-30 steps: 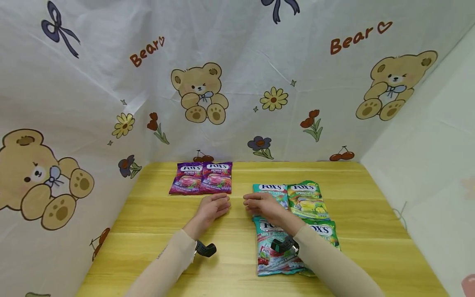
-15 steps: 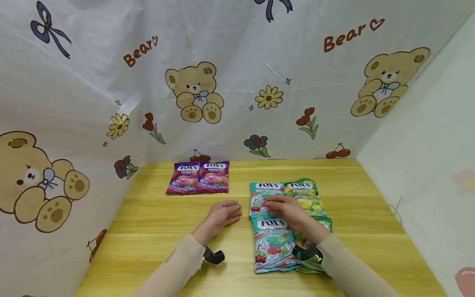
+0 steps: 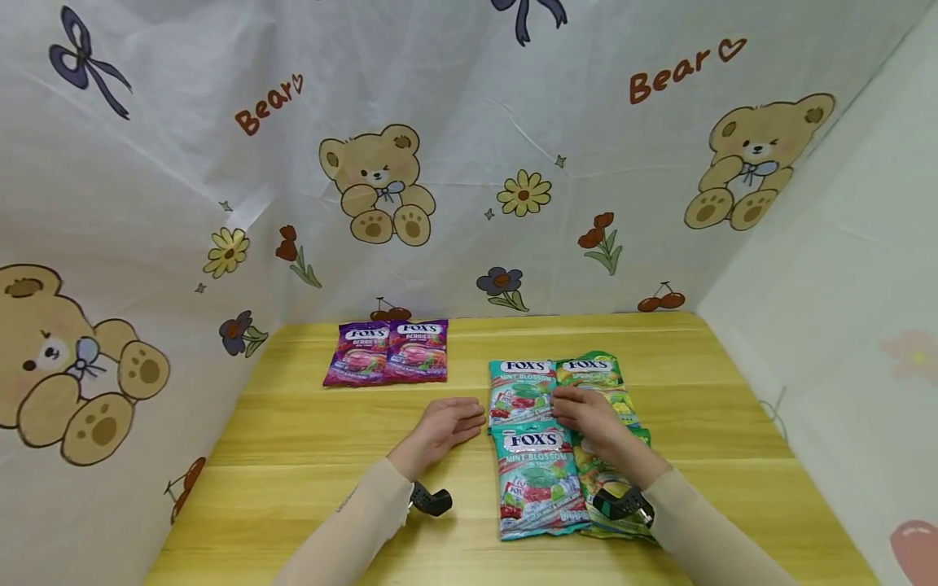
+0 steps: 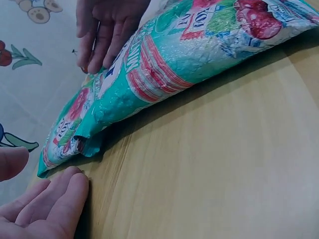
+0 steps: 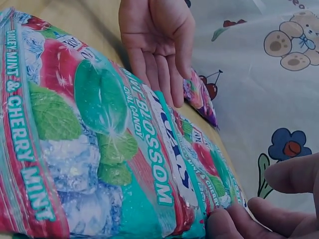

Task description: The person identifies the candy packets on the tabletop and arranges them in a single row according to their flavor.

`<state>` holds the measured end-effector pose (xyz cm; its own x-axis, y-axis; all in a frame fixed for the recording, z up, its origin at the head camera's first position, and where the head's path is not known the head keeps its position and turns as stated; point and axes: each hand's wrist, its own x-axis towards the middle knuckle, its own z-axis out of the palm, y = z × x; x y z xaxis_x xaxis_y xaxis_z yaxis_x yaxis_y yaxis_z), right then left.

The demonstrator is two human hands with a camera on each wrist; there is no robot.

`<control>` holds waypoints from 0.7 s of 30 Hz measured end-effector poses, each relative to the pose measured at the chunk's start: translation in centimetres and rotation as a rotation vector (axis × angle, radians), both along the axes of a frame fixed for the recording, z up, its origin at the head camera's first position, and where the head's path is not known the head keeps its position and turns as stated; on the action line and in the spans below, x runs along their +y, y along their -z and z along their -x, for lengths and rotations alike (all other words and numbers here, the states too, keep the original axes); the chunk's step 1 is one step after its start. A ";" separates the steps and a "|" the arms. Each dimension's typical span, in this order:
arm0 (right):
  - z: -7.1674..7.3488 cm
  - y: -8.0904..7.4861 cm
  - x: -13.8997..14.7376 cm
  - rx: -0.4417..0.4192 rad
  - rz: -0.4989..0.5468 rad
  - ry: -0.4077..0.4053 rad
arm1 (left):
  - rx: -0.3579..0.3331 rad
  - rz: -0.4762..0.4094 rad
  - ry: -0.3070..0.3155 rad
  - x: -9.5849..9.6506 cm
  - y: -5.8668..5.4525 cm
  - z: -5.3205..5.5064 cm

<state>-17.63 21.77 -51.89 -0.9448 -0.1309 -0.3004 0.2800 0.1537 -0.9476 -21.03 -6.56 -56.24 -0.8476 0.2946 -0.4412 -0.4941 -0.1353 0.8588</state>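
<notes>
Two teal mint blossom candy bags lie in a column, the far mint bag [image 3: 520, 387] above the near mint bag [image 3: 538, 488]. Close on their right are a far yellow-green candy bag [image 3: 595, 370] and a near yellow-green candy bag [image 3: 597, 472], partly hidden by the right arm. My left hand [image 3: 447, 431] has extended fingers at the far mint bag's left edge; whether they touch it I cannot tell. My right hand [image 3: 597, 423] rests over the yellow-green bags, fingertips at the far mint bag's right edge. Neither hand grips anything.
Two purple berries candy bags, the left one [image 3: 359, 354] and the right one [image 3: 418, 350], lie at the back left of the wooden table [image 3: 315, 456]. A white bear-printed cloth [image 3: 454, 106] stands behind and along the sides.
My right hand has moved right across the far mint bag to its right edge. My left hand has come rightward to that bag's left edge. The head view has turned slightly right.
</notes>
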 end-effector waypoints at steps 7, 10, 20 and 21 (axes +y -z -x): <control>-0.2 -0.7 0.4 -0.024 0.019 -0.001 | -0.016 0.012 0.008 0.5 -0.3 0.7; -0.2 -0.9 0.4 -0.034 0.024 -0.006 | -0.018 0.017 0.010 0.8 -0.5 0.9; 0.3 -0.4 0.1 -0.069 0.075 -0.017 | -0.013 0.032 0.015 1.7 -0.4 1.6; 0.3 -0.3 0.0 -0.071 0.077 -0.019 | -0.014 0.036 0.012 1.8 -0.3 1.6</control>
